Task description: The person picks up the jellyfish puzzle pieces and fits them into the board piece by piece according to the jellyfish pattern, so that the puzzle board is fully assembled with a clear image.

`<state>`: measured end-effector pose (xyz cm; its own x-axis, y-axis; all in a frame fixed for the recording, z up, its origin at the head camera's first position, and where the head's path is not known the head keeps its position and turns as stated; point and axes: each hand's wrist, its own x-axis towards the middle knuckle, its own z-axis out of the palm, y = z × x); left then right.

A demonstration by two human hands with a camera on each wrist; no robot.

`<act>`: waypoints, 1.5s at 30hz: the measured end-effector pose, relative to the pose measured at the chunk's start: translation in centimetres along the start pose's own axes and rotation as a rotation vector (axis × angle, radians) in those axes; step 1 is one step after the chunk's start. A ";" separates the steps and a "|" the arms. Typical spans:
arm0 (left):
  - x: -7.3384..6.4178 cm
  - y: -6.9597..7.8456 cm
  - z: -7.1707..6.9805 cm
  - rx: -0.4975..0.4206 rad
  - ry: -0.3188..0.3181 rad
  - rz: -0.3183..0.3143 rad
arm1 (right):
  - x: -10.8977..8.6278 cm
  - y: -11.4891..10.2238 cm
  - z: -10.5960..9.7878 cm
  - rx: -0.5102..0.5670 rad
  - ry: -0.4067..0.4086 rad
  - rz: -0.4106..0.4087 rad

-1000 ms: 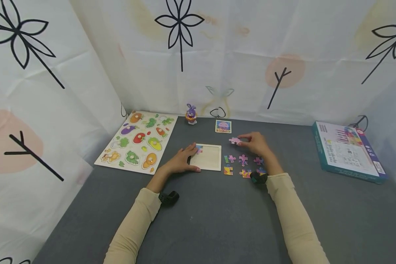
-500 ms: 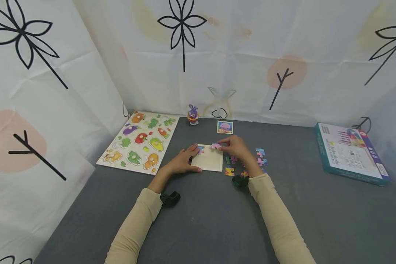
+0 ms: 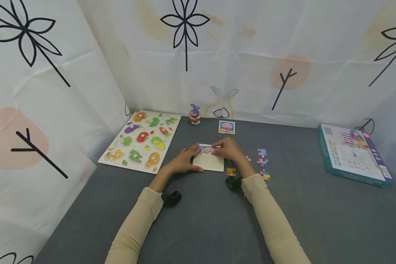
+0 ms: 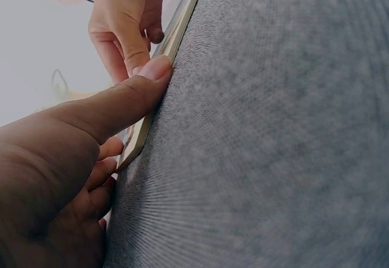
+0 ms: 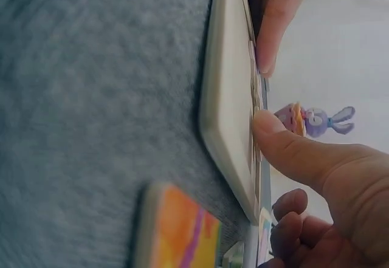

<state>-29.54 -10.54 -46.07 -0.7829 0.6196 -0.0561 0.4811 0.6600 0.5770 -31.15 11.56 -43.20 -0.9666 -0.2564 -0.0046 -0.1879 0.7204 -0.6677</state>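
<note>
A small pale wooden puzzle tray (image 3: 208, 164) lies on the grey tabletop. My left hand (image 3: 184, 161) grips its left side, the thumb on the near edge and the fingers at the far left corner. At the far edge inside the tray, my right hand (image 3: 230, 149) holds a pink jigsaw piece (image 3: 207, 150) by thumb and fingertips, beside the piece in the left corner. In the right wrist view the right thumb (image 5: 285, 143) presses down at the tray's inner surface. Several loose jigsaw pieces (image 3: 263, 162) lie to the right, some hidden behind the right wrist.
A picture card (image 3: 226, 127) and a purple bunny figurine (image 3: 194, 114) stand behind the tray. A vegetable puzzle board (image 3: 142, 141) lies at the left, and a teal-edged box (image 3: 354, 156) at the right. White printed cloth (image 3: 244, 66) hangs behind the table.
My right hand has carried the pink jigsaw piece leftward from beside the picture card and down into the tray's far row. My left hand has stayed on the tray.
</note>
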 end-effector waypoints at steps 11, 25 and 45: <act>-0.1 0.0 -0.1 -0.002 0.008 0.013 | 0.6 0.0 0.2 0.013 -0.083 -0.099; 0.0 0.3 -0.3 0.001 0.012 0.006 | 0.9 -0.3 0.2 -0.010 -0.089 -0.090; -0.2 0.5 -0.2 -0.034 0.010 0.013 | -0.8 1.6 -2.7 0.044 0.022 -0.101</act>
<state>-29.21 -10.46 -45.63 -0.7806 0.6238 -0.0399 0.4779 0.6368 0.6050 -31.13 14.63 -42.23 -0.9467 -0.3119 0.0804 -0.2773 0.6624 -0.6960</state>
